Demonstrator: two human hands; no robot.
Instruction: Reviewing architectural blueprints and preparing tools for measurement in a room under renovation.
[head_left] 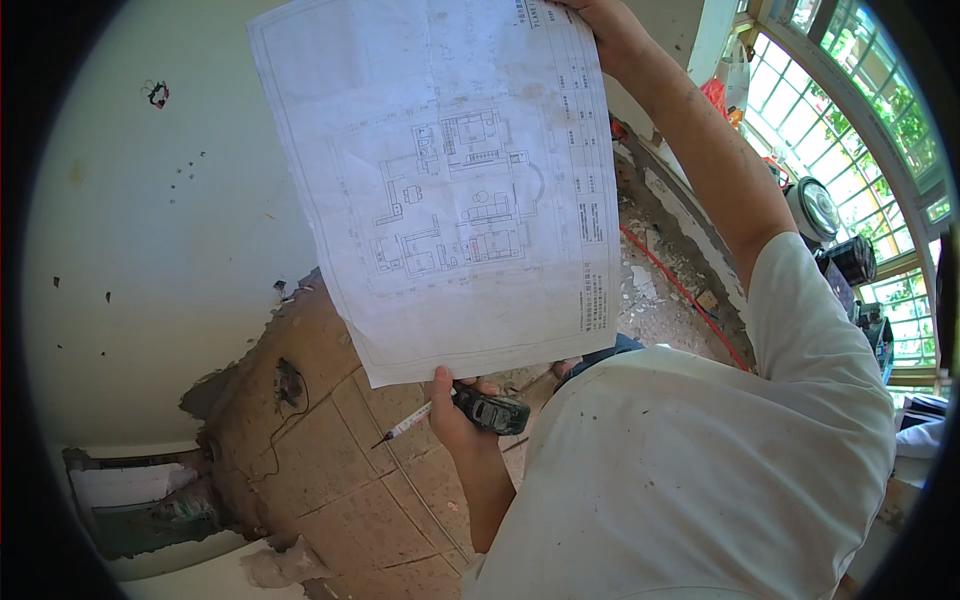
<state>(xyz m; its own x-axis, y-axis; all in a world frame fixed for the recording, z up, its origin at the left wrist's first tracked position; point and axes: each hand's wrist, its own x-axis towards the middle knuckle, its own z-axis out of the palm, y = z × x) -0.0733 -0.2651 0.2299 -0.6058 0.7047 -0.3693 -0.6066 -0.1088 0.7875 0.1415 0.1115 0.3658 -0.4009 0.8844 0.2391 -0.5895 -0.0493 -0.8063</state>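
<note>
A large white floor plan sheet [350, 200], creased and printed with a drawing of rooms, is held up in front of me. My right hand [612, 35] grips its upper right edge; the fingertips are partly cut off by the frame. At the bottom edge, the thumb of my left hand [455, 415] lies over the paper. That same hand is closed round a thin white pen [408, 421] with a dark tip. A black, rounded hand-held device [492, 411] is in it too; its exact kind I cannot make out.
On the left, a pale wall [180, 270] has small holes and a broken lower edge. A dark cable [275, 445] lies on dusty floor tiles [360, 510]. Rubble [650, 285] and a red hose or cord [690, 295] lie to the right. Several containers stand by the barred window [800, 90].
</note>
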